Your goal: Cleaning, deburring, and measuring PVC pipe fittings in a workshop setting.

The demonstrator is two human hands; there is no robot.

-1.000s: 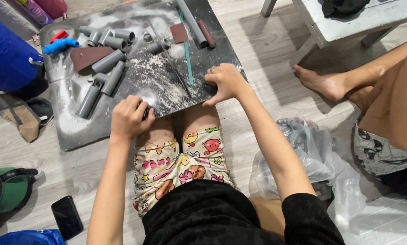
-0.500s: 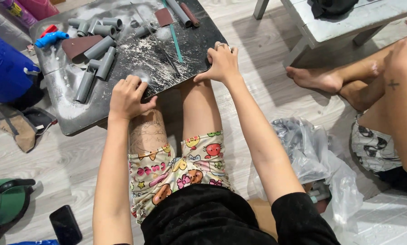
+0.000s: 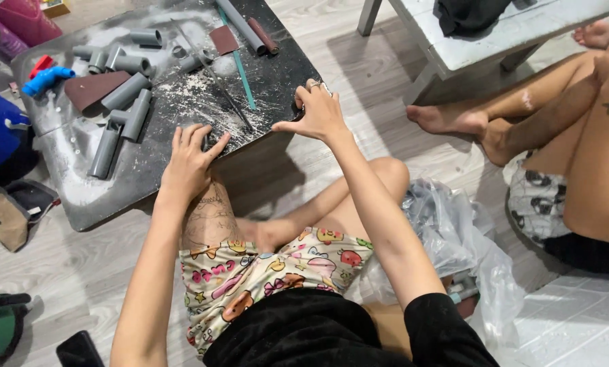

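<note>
Both hands, left hand (image 3: pixel 190 160) and right hand (image 3: pixel 316 112), grip the board's (image 3: pixel 148 183) near edge.

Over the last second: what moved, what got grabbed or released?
Both hands have kept hold of the dark board's near edge: left hand, right hand. The board has slid away from the body, baring the knees. Nothing was let go. The grey pipe pieces and sandpaper lie on it as before.

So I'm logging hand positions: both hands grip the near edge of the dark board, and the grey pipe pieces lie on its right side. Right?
Not quite. In the head view the grey pipe pieces lie on the left side of the dark board. The left hand and right hand do grip its near edge.
</note>
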